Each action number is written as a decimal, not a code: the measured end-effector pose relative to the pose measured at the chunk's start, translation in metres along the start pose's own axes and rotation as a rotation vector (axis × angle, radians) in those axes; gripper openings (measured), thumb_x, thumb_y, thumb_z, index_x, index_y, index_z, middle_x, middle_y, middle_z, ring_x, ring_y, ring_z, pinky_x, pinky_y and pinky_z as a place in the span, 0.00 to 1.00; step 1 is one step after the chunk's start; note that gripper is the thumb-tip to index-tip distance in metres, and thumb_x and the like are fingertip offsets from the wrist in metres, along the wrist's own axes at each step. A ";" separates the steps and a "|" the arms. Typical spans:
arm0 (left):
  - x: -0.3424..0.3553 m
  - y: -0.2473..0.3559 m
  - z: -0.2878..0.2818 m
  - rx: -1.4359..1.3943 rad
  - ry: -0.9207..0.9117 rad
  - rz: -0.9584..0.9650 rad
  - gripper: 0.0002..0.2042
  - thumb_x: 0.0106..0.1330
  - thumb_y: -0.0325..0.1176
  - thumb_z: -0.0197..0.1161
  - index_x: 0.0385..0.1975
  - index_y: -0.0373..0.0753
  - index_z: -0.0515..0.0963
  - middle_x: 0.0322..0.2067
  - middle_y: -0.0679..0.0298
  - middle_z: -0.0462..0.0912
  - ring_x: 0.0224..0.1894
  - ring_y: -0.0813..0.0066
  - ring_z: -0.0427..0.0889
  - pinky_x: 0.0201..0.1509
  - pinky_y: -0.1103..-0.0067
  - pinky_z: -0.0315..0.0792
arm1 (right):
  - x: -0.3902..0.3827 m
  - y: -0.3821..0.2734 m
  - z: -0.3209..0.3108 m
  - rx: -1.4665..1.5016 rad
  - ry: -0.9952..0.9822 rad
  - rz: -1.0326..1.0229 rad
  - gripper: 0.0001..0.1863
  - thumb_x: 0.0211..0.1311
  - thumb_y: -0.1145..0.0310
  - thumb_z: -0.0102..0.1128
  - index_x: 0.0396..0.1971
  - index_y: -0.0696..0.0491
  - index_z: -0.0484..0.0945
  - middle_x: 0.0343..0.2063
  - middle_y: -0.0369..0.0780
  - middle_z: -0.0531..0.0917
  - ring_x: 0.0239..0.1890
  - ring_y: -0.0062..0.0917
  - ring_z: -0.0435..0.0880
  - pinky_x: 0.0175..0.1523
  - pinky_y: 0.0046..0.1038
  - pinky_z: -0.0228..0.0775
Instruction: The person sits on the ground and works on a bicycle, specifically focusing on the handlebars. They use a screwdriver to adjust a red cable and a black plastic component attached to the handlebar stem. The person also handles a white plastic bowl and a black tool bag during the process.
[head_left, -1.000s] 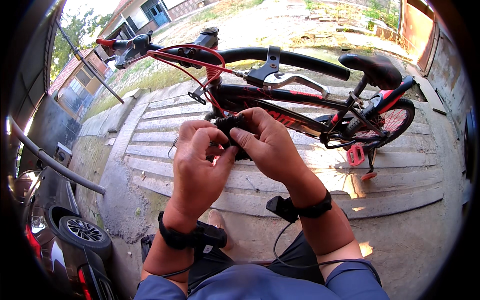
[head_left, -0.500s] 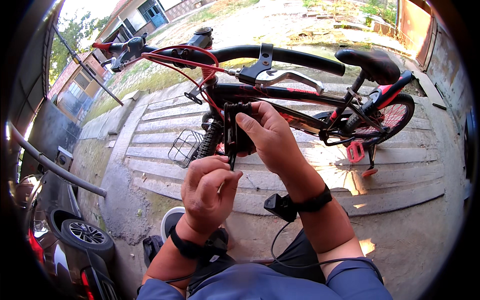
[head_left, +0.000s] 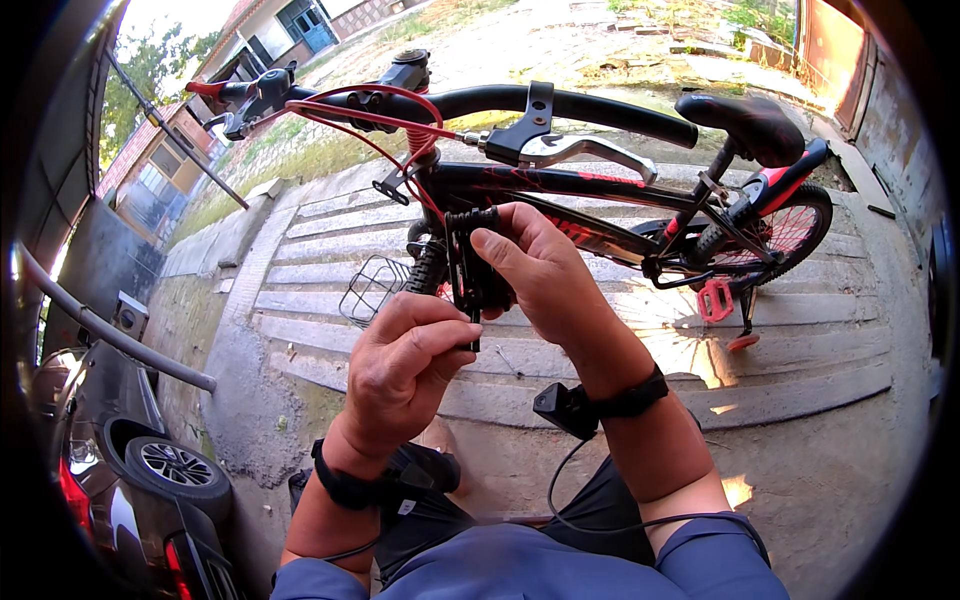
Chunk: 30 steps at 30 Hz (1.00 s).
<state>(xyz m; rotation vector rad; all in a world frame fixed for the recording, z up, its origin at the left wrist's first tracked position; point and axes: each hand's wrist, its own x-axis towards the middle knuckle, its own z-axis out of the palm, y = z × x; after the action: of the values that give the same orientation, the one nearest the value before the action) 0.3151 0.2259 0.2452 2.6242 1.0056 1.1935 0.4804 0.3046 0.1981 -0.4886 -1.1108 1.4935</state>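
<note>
In front of the bicycle I hold a black folding multi-tool (head_left: 464,265) upright in both hands. My right hand (head_left: 540,280) is closed around its body, with the thumb lying along the near side. At the lower end, my left hand (head_left: 400,360) pinches a thin dark piece of the tool between thumb and fingers, and its tip sticks out just below them. Behind the tool stands a black and red bicycle (head_left: 560,187); its handlebar (head_left: 610,113) and silver brake lever (head_left: 590,150) are above my hands. Neither hand appears to touch the bicycle.
A wire basket (head_left: 372,290) sits on the ground beside the front wheel. A dark car (head_left: 130,440) is parked at the left, near a grey pole (head_left: 120,325). The bicycle's saddle (head_left: 745,128) and red pedal (head_left: 714,300) are to the right. Each wrist wears a strapped device.
My left hand has shifted slightly upward, its fingers now straighter across the tool's lower end, where a dark tip shows below them. My right hand keeps its grip.
</note>
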 end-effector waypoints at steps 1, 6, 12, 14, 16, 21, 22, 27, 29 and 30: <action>0.000 0.000 -0.001 -0.007 -0.010 -0.009 0.11 0.54 0.22 0.69 0.37 0.37 0.81 0.34 0.60 0.80 0.35 0.65 0.80 0.38 0.76 0.74 | -0.001 -0.001 0.000 0.002 -0.010 -0.002 0.12 0.69 0.69 0.57 0.45 0.60 0.71 0.34 0.35 0.79 0.36 0.12 0.76 0.39 0.18 0.72; -0.005 -0.009 0.002 -0.205 0.091 -0.220 0.06 0.61 0.26 0.66 0.36 0.36 0.80 0.32 0.61 0.79 0.34 0.71 0.78 0.38 0.79 0.72 | -0.005 -0.006 0.007 -0.059 -0.110 -0.064 0.12 0.68 0.70 0.58 0.46 0.60 0.70 0.35 0.37 0.79 0.36 0.15 0.77 0.41 0.21 0.74; -0.002 -0.011 0.002 -0.424 0.184 -0.435 0.06 0.68 0.28 0.61 0.38 0.32 0.78 0.31 0.66 0.74 0.33 0.80 0.72 0.40 0.84 0.67 | -0.006 -0.002 0.012 -0.006 -0.153 -0.044 0.15 0.66 0.69 0.60 0.47 0.59 0.69 0.37 0.37 0.78 0.36 0.16 0.78 0.40 0.21 0.75; 0.001 -0.010 0.007 -0.556 0.195 -0.451 0.07 0.70 0.31 0.59 0.38 0.33 0.78 0.30 0.68 0.72 0.31 0.83 0.70 0.37 0.86 0.64 | -0.005 -0.002 0.011 -0.037 -0.149 -0.053 0.16 0.66 0.69 0.60 0.48 0.59 0.68 0.37 0.37 0.78 0.36 0.15 0.78 0.38 0.21 0.75; 0.003 -0.008 0.006 -0.557 0.178 -0.472 0.07 0.70 0.30 0.58 0.39 0.33 0.78 0.30 0.69 0.72 0.31 0.83 0.69 0.36 0.86 0.63 | -0.005 -0.002 0.010 -0.053 -0.143 -0.057 0.17 0.66 0.68 0.61 0.48 0.59 0.68 0.37 0.37 0.78 0.36 0.15 0.78 0.37 0.21 0.74; 0.003 -0.010 0.007 -0.509 0.120 -0.484 0.06 0.71 0.27 0.56 0.40 0.33 0.78 0.31 0.69 0.71 0.32 0.83 0.69 0.37 0.86 0.64 | -0.005 -0.004 0.006 -0.115 -0.143 0.014 0.22 0.62 0.63 0.67 0.47 0.59 0.68 0.35 0.37 0.78 0.33 0.14 0.77 0.33 0.18 0.72; 0.002 -0.010 0.007 -0.466 0.107 -0.467 0.06 0.71 0.26 0.56 0.41 0.32 0.78 0.31 0.69 0.71 0.32 0.83 0.69 0.37 0.86 0.64 | -0.005 -0.005 0.006 -0.120 -0.149 0.030 0.23 0.61 0.62 0.68 0.47 0.59 0.68 0.35 0.37 0.77 0.33 0.14 0.77 0.32 0.18 0.71; 0.003 -0.010 0.010 -0.421 0.117 -0.442 0.05 0.71 0.25 0.55 0.41 0.32 0.77 0.31 0.69 0.72 0.33 0.84 0.70 0.38 0.86 0.64 | -0.006 -0.009 0.006 -0.095 -0.181 0.075 0.26 0.59 0.61 0.70 0.48 0.58 0.67 0.34 0.37 0.77 0.32 0.14 0.77 0.31 0.19 0.71; 0.002 -0.011 0.013 -0.427 0.137 -0.445 0.05 0.71 0.25 0.56 0.40 0.32 0.77 0.31 0.70 0.72 0.32 0.84 0.69 0.37 0.87 0.64 | -0.006 -0.007 0.002 -0.090 -0.205 0.088 0.27 0.60 0.61 0.69 0.52 0.56 0.66 0.37 0.36 0.78 0.35 0.14 0.78 0.32 0.17 0.72; 0.003 -0.010 0.014 -0.478 0.152 -0.488 0.04 0.70 0.25 0.56 0.40 0.33 0.77 0.30 0.71 0.72 0.32 0.85 0.69 0.36 0.87 0.64 | -0.005 -0.006 0.001 -0.087 -0.216 0.095 0.28 0.60 0.62 0.69 0.55 0.55 0.65 0.39 0.36 0.79 0.36 0.14 0.78 0.32 0.17 0.72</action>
<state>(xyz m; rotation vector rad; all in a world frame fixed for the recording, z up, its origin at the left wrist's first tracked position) 0.3209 0.2386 0.2343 1.8176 1.1243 1.3124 0.4843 0.2988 0.2018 -0.4522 -1.3414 1.6139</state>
